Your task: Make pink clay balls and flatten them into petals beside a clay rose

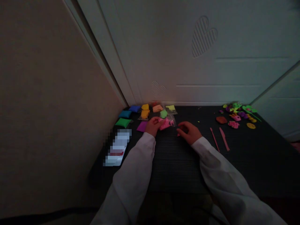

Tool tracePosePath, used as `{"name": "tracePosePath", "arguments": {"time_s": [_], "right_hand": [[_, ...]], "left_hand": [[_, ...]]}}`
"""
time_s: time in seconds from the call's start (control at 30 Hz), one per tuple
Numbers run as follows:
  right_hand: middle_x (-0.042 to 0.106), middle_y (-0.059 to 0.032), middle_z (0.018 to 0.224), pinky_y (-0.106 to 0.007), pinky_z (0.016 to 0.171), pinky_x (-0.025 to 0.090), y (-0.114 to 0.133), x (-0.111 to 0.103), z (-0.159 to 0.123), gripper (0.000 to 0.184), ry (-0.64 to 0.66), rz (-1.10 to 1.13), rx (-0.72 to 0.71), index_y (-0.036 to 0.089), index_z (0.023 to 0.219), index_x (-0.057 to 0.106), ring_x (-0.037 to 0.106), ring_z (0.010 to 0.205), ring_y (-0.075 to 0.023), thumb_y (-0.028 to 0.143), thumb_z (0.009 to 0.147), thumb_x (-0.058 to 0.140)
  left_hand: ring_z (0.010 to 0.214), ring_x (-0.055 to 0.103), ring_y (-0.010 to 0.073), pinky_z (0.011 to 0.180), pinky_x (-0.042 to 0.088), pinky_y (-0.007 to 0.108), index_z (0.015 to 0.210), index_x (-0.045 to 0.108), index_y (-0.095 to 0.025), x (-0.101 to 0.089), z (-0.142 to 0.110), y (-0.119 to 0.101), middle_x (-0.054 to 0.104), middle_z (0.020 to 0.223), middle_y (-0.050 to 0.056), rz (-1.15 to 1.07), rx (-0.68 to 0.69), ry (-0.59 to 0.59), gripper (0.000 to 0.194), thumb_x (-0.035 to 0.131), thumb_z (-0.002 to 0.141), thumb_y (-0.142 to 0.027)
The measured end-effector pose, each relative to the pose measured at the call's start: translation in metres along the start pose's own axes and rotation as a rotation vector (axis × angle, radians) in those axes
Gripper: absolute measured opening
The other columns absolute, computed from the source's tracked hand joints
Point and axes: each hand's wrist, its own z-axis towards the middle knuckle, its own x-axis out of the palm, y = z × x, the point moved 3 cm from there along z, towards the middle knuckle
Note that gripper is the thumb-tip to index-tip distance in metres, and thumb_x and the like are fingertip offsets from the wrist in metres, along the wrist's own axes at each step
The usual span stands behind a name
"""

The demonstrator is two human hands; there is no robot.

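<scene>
My left hand (153, 125) pinches the left side of a clear plastic bag of pink modelling clay (167, 123), held just above the dark table. To its right, my right hand (188, 132) is apart from the bag, its fingers curled together. A small bit of pink clay shows at the fingertips of my right hand. Behind the bag lie a light green clay lump (163, 113), a peach clay packet (157, 108) and a pale yellow clay packet (171, 108). Beside my left wrist is a purple clay packet (142, 126).
Blue (135, 108), teal (125, 114) and green (123, 122) packets line the back left, near a phone (118, 147) with a lit screen. A pink stick tool (215, 139) and pink plastic knife (224, 139) lie right. Shaped clay pieces (234, 124) cluster at the back right.
</scene>
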Motion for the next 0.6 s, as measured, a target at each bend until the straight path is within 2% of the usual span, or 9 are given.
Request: {"name": "tracePosePath", "arguments": {"time_s": [0.33,0.6], "right_hand": [[0.053,-0.0044,0.094,-0.031,0.064,0.046,-0.008,0.007,0.003,0.025,-0.155,0.325,0.097,0.015,0.101,0.048,0.054,0.077,-0.0133,0.029,0.081,0.045],[0.056,-0.0019,0.084,-0.028,0.060,0.046,-0.010,0.009,0.004,0.020,-0.081,0.449,0.161,0.013,0.090,0.053,0.054,0.068,-0.0102,0.029,0.081,0.045]], "left_hand": [[0.081,0.054,0.0144,0.070,0.046,0.034,0.098,0.049,-0.012,0.011,-0.010,-0.007,0.054,0.094,0.005,0.074,0.062,0.200,0.024,0.046,0.079,-0.026],[0.082,0.054,0.0148,0.071,0.046,0.034,0.097,0.050,-0.012,0.013,-0.012,-0.007,0.054,0.095,0.005,0.085,0.079,0.241,0.023,0.046,0.079,-0.026]]}}
